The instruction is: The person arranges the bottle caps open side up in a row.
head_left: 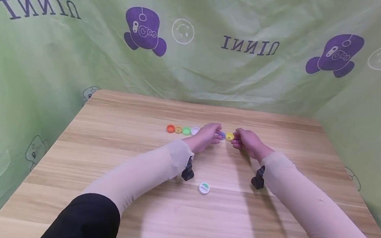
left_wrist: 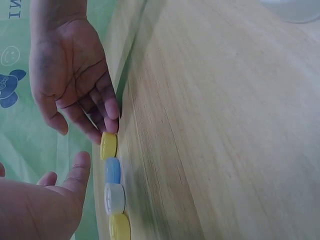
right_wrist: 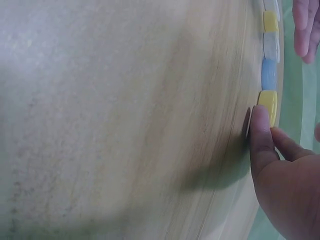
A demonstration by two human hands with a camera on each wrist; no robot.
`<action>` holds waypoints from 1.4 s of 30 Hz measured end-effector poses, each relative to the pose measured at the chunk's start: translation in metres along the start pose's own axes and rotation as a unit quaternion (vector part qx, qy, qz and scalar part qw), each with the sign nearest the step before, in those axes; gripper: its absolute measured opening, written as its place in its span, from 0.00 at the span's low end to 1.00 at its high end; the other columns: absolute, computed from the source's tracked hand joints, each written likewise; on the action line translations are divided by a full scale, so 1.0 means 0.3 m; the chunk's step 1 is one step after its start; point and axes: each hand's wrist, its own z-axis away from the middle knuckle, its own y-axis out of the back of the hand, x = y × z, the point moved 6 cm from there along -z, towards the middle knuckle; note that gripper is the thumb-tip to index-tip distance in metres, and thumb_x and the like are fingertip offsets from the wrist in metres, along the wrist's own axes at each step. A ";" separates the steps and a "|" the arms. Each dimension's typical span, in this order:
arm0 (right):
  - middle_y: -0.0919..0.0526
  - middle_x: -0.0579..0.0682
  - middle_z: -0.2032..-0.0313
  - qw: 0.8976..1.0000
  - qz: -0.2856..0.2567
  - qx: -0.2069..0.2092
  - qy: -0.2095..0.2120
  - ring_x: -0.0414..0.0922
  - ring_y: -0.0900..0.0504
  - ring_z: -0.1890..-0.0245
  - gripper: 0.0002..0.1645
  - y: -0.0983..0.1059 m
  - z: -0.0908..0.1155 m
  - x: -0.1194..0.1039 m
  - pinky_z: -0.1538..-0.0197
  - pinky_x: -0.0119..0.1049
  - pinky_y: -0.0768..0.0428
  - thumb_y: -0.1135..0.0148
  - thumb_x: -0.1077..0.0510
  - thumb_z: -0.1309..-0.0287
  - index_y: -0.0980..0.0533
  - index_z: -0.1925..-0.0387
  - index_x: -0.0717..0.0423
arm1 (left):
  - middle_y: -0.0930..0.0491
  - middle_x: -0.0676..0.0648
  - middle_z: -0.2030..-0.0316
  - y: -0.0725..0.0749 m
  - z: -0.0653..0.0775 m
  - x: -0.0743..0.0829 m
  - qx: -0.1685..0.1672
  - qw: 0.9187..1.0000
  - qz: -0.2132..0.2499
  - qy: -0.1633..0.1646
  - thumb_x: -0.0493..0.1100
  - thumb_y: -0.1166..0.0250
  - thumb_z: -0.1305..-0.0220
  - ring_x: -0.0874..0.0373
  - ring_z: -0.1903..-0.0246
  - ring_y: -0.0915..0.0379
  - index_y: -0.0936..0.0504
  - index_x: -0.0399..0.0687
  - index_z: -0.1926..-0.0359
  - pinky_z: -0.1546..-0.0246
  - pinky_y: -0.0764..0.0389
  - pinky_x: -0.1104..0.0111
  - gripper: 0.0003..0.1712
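Observation:
A row of bottle caps lies across the table: a red cap, an amber cap, a green cap, a white cap, a blue cap and a yellow cap at the right end. My left hand is held over the row with loosely extended fingers, hiding part of it. Another white cap and a second yellow cap show there in the left wrist view. My right hand touches the end yellow cap with extended fingertips.
A round white lid with green print lies nearer to me, between the forearms. Black wrist cameras hang under both sleeves. Beyond the wooden table, a green printed curtain rises behind and at the sides.

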 end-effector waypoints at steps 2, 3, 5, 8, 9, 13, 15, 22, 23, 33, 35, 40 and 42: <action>0.26 0.56 0.54 1.000 0.005 0.003 0.000 0.39 0.21 0.63 0.24 0.006 0.003 0.003 0.53 0.29 0.17 0.62 0.56 0.20 0.35 0.39 0.73 | 0.33 0.26 0.32 0.008 0.007 0.000 -0.002 1.000 -0.003 -0.004 0.43 0.56 0.17 0.37 0.34 0.31 0.39 0.25 0.28 0.34 0.26 0.54 0.29; 0.26 0.56 0.55 1.000 0.006 0.005 0.001 0.39 0.21 0.63 0.23 0.010 0.004 0.005 0.53 0.29 0.16 0.62 0.56 0.20 0.34 0.40 0.73 | 0.33 0.26 0.32 0.013 0.012 0.000 -0.003 1.000 -0.005 -0.005 0.43 0.56 0.17 0.36 0.34 0.31 0.39 0.25 0.28 0.34 0.26 0.54 0.28; 0.25 0.55 0.56 1.000 0.010 0.006 0.005 0.39 0.21 0.63 0.21 0.018 0.011 0.008 0.54 0.29 0.16 0.59 0.58 0.21 0.33 0.42 0.72 | 0.33 0.26 0.33 0.027 0.028 -0.002 -0.001 1.000 -0.018 -0.005 0.42 0.55 0.18 0.36 0.35 0.31 0.39 0.26 0.28 0.34 0.26 0.53 0.27; 0.24 0.54 0.58 1.000 0.022 -0.001 0.016 0.38 0.20 0.64 0.22 0.022 0.027 0.016 0.54 0.29 0.16 0.56 0.61 0.23 0.34 0.39 0.76 | 0.32 0.28 0.35 0.048 0.058 -0.009 -0.003 0.998 -0.056 0.000 0.41 0.52 0.19 0.36 0.36 0.29 0.35 0.29 0.31 0.36 0.24 0.54 0.24; 0.23 0.54 0.58 0.999 0.029 -0.005 0.019 0.38 0.20 0.64 0.23 0.021 0.032 0.019 0.54 0.29 0.16 0.55 0.62 0.24 0.35 0.38 0.78 | 0.31 0.29 0.36 0.055 0.068 -0.013 -0.005 0.997 -0.071 0.003 0.41 0.51 0.19 0.37 0.37 0.28 0.34 0.29 0.33 0.36 0.24 0.54 0.23; 0.20 0.56 0.58 0.997 0.057 -0.031 0.032 0.38 0.19 0.63 0.26 0.000 0.059 0.025 0.54 0.30 0.15 0.53 0.63 0.24 0.37 0.36 0.82 | 0.27 0.33 0.38 0.078 0.102 -0.029 -0.021 0.991 -0.131 0.012 0.40 0.47 0.21 0.41 0.39 0.25 0.31 0.31 0.36 0.38 0.22 0.57 0.21; 0.19 0.57 0.57 0.996 0.072 -0.048 0.034 0.40 0.19 0.61 0.25 -0.021 0.075 0.027 0.53 0.31 0.15 0.52 0.63 0.24 0.36 0.36 0.81 | 0.25 0.33 0.40 0.087 0.117 -0.037 -0.032 0.988 -0.153 0.015 0.39 0.45 0.22 0.41 0.41 0.24 0.31 0.31 0.35 0.39 0.21 0.57 0.22; 0.19 0.64 0.51 0.985 0.115 -0.122 0.042 0.48 0.17 0.54 0.25 -0.125 0.129 0.045 0.46 0.40 0.16 0.48 0.63 0.26 0.33 0.37 0.80 | 0.20 0.34 0.47 0.094 0.175 -0.073 -0.083 0.975 -0.205 0.026 0.35 0.40 0.27 0.43 0.49 0.21 0.32 0.30 0.33 0.46 0.17 0.60 0.25; 0.19 0.64 0.51 0.984 0.119 -0.129 0.042 0.48 0.17 0.54 0.24 -0.138 0.137 0.048 0.46 0.41 0.16 0.48 0.64 0.27 0.32 0.38 0.79 | 0.20 0.35 0.48 0.095 0.183 -0.080 -0.090 0.973 -0.210 0.029 0.35 0.39 0.27 0.44 0.50 0.20 0.32 0.29 0.34 0.47 0.17 0.61 0.25; 0.17 0.60 0.54 0.973 0.148 -0.172 0.049 0.47 0.16 0.55 0.23 -0.225 0.225 0.080 0.48 0.42 0.15 0.43 0.65 0.32 0.28 0.40 0.77 | 0.20 0.40 0.54 0.128 0.254 -0.121 -0.144 0.957 -0.247 0.040 0.35 0.36 0.32 0.47 0.56 0.19 0.29 0.30 0.38 0.52 0.15 0.60 0.24; 0.16 0.59 0.56 0.970 0.155 -0.179 0.050 0.47 0.16 0.56 0.23 -0.238 0.243 0.088 0.48 0.42 0.14 0.41 0.66 0.34 0.27 0.41 0.76 | 0.19 0.40 0.56 0.132 0.267 -0.129 -0.155 0.952 -0.260 0.039 0.35 0.35 0.33 0.49 0.57 0.19 0.28 0.30 0.39 0.54 0.14 0.61 0.25; 0.16 0.55 0.59 0.963 0.178 -0.197 0.057 0.47 0.16 0.59 0.24 -0.267 0.285 0.100 0.51 0.42 0.14 0.38 0.65 0.39 0.26 0.43 0.75 | 0.18 0.42 0.60 0.126 0.296 -0.151 -0.170 0.943 -0.282 0.037 0.34 0.33 0.35 0.52 0.62 0.18 0.27 0.30 0.42 0.59 0.13 0.64 0.23; 0.17 0.54 0.60 0.959 0.187 -0.203 0.059 0.45 0.16 0.60 0.24 -0.280 0.299 0.102 0.52 0.40 0.14 0.36 0.66 0.40 0.25 0.44 0.75 | 0.18 0.42 0.62 0.124 0.311 -0.154 -0.169 0.942 -0.288 0.036 0.34 0.33 0.36 0.53 0.65 0.18 0.26 0.30 0.44 0.61 0.14 0.65 0.22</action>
